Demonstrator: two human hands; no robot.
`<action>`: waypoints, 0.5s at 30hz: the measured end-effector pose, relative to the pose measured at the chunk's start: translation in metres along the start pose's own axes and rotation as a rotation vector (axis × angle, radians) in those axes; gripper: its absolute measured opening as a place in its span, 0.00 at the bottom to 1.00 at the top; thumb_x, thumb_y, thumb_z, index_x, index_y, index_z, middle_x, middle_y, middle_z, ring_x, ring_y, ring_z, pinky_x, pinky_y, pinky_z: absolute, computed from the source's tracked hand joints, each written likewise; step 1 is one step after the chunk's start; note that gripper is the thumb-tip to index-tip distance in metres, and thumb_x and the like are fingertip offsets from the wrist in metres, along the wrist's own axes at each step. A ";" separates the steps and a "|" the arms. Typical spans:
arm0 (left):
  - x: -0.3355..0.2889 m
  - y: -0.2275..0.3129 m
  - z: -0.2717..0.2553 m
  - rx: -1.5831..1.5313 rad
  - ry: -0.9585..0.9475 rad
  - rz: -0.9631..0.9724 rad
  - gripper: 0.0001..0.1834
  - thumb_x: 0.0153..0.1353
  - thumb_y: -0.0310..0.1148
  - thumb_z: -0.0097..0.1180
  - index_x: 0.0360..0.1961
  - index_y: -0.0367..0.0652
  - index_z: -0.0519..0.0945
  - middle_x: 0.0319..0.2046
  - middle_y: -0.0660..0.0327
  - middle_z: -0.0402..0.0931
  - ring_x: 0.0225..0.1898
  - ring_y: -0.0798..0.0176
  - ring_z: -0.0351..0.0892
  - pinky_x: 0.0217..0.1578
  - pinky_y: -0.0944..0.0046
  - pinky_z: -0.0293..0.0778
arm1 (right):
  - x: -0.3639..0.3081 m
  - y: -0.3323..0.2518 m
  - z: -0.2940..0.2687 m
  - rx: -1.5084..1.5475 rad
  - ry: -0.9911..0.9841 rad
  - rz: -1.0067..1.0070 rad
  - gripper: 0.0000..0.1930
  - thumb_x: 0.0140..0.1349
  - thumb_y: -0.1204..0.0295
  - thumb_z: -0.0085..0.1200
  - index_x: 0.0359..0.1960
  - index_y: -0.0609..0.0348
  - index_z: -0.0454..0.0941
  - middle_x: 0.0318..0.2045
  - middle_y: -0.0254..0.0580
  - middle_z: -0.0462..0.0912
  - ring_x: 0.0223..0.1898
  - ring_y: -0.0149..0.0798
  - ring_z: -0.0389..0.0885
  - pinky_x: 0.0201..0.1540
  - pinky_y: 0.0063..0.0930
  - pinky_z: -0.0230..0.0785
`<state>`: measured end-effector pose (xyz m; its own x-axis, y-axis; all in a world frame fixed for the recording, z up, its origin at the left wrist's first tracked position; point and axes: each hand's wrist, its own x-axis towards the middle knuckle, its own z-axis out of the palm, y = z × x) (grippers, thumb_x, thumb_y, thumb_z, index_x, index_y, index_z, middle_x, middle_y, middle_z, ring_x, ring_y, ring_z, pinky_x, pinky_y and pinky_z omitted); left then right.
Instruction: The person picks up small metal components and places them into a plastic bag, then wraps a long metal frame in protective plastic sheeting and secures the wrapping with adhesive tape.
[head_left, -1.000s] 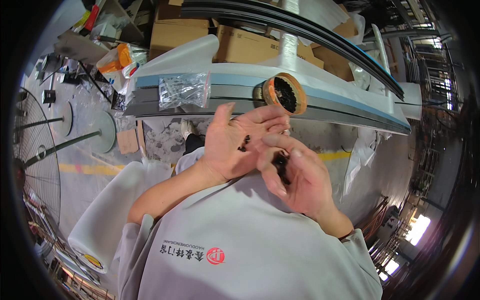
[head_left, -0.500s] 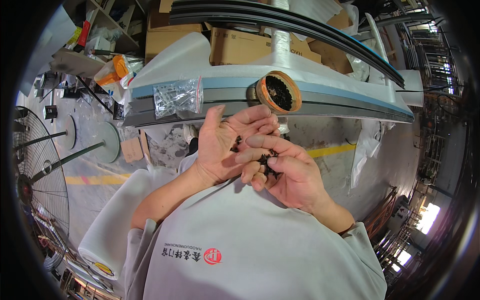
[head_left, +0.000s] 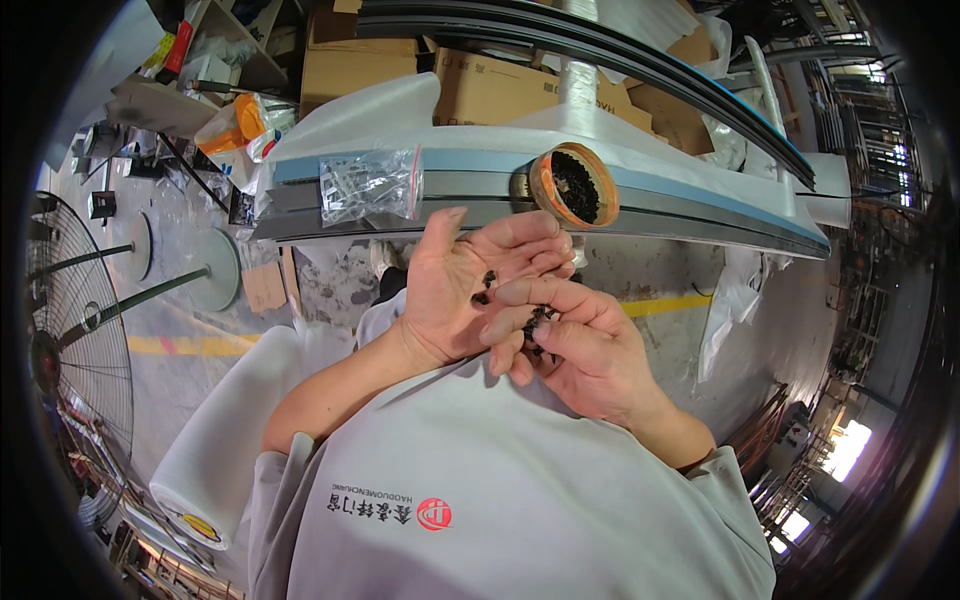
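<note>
My left hand [head_left: 450, 280] is turned palm up and slightly cupped, thumb held away, with a few small black screws [head_left: 484, 288] resting on the palm. My right hand [head_left: 585, 345] lies partly over its fingers, thumb and fingers closed around a cluster of the same screws [head_left: 538, 325]. The two hands touch in front of my shirt. Just beyond the fingertips, a round orange-rimmed tub [head_left: 603, 200] stands tilted, filled with many small black pieces. It sits on a long grey and blue profile [head_left: 690, 207].
A clear bag of metal parts [head_left: 370, 187] lies on the profile's left. Cardboard boxes [head_left: 490, 88] and another dark profile [head_left: 620, 65] are behind. To the left are a wire-caged fan [head_left: 85, 340] and a white foam roll [head_left: 225, 440]. A yellow line [head_left: 665, 304] crosses the floor.
The view has shifted slightly, so the tub and bag appear a little farther right. Both hands keep nearly the same pose; my right fingers have moved slightly over the screws.
</note>
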<state>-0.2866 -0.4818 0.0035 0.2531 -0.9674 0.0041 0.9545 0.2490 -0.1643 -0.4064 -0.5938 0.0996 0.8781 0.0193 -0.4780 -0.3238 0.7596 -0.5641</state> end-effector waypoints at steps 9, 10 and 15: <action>-0.004 0.000 0.009 -0.019 0.128 0.004 0.44 0.69 0.66 0.29 0.54 0.35 0.81 0.47 0.50 0.76 0.56 0.47 0.73 0.64 0.48 0.68 | 0.003 -0.004 0.014 -0.125 0.098 0.089 0.17 0.76 0.77 0.38 0.61 0.68 0.72 0.38 0.47 0.83 0.28 0.32 0.77 0.30 0.23 0.67; -0.004 -0.001 0.010 -0.031 0.151 -0.009 0.43 0.69 0.65 0.30 0.54 0.35 0.81 0.47 0.50 0.76 0.56 0.47 0.73 0.64 0.48 0.68 | 0.003 -0.004 0.016 -0.157 0.114 0.101 0.16 0.77 0.76 0.38 0.61 0.68 0.72 0.36 0.46 0.83 0.27 0.31 0.76 0.29 0.22 0.65; -0.007 -0.003 0.017 -0.063 0.236 -0.049 0.42 0.69 0.64 0.31 0.52 0.34 0.81 0.48 0.49 0.77 0.54 0.46 0.73 0.64 0.47 0.68 | 0.005 -0.001 0.016 -0.328 0.099 0.036 0.16 0.78 0.75 0.38 0.61 0.69 0.71 0.32 0.42 0.81 0.25 0.28 0.72 0.27 0.19 0.64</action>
<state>-0.2885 -0.4755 0.0210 0.1559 -0.9640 -0.2155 0.9510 0.2055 -0.2311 -0.3963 -0.5836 0.1086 0.8309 -0.0333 -0.5554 -0.4640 0.5094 -0.7247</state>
